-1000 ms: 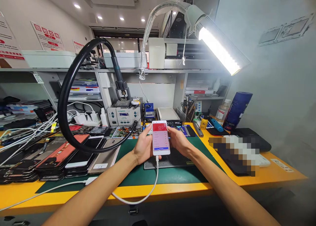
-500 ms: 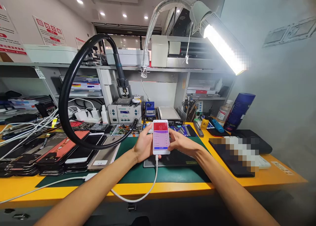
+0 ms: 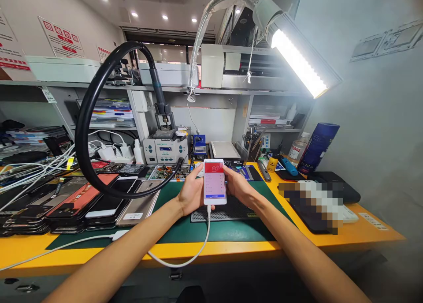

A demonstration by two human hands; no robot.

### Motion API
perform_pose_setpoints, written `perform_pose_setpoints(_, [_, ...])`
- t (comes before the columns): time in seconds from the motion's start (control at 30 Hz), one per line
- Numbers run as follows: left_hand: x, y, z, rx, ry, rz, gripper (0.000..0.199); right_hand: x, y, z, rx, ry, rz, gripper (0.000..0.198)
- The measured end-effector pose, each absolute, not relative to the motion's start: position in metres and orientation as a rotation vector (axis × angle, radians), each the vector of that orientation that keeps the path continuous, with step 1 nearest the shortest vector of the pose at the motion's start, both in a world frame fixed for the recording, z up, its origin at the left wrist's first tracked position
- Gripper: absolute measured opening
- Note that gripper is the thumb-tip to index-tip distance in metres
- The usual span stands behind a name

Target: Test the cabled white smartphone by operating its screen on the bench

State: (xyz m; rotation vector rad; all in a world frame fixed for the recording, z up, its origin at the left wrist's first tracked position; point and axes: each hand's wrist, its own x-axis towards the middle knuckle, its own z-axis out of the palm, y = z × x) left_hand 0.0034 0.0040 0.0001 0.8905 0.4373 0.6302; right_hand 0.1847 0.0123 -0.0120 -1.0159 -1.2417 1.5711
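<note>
A white smartphone (image 3: 215, 182) is held upright between both hands, its lit screen showing a red band on top, a pale list and a blue bar at the bottom. My left hand (image 3: 192, 190) grips its left edge, thumb along the side and fingers behind. On the opposite edge, my right hand (image 3: 238, 186) is closed around the side, its fingers mostly hidden behind the phone. From the phone's lower end a white charging cable (image 3: 205, 241) loops down and runs left under my left forearm. Beneath the phone lies a black perforated mat (image 3: 228, 214) on a green work mat (image 3: 231, 236).
Stacked phones (image 3: 110, 203) fill the bench's left side. A black hose (image 3: 81, 117) arches from a hot-air station (image 3: 167, 151) above them. Overhead hangs a lit lamp (image 3: 297, 62). At right stand a blue can (image 3: 319, 147), a clear bottle (image 3: 299, 147) and a black tablet-like slab (image 3: 306, 215).
My right hand has shifted from the phone's lower right edge up along its side, the thumb now higher. The screen's purple tint has turned to pale pink. The view has shifted slightly.
</note>
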Motion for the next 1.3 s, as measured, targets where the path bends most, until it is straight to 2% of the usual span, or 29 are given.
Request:
perform_pose_setpoints(0.23, [0.003,0.006,-0.001,0.861,0.391,0.623,0.079,0.187,0.006,-0.005,-0.969,-1.293,1.590,0.040])
perform_pose_setpoints(0.43, [0.003,0.006,-0.001,0.870,0.410,0.626,0.081,0.190,-0.003,0.000,-0.909,-1.475,1.536,0.046])
perform_pose_setpoints(0.57, [0.004,0.005,0.000,0.876,0.458,0.623,0.082,0.187,0.008,-0.011,-1.004,-1.374,1.492,0.034])
perform_pose_setpoints(0.77, [0.003,0.005,0.000,0.858,0.454,0.612,0.081,0.185,0.020,-0.019,-1.048,-1.241,1.549,0.053])
perform_pose_setpoints(1.2, [0.003,0.005,0.000,0.825,0.386,0.609,0.073,0.188,0.010,-0.013,-1.015,-1.435,1.478,0.037])
perform_pose_setpoints(1.3, [0.004,0.004,0.001,0.836,0.412,0.604,0.076,0.193,0.002,-0.006,-0.972,-1.569,1.461,0.046])
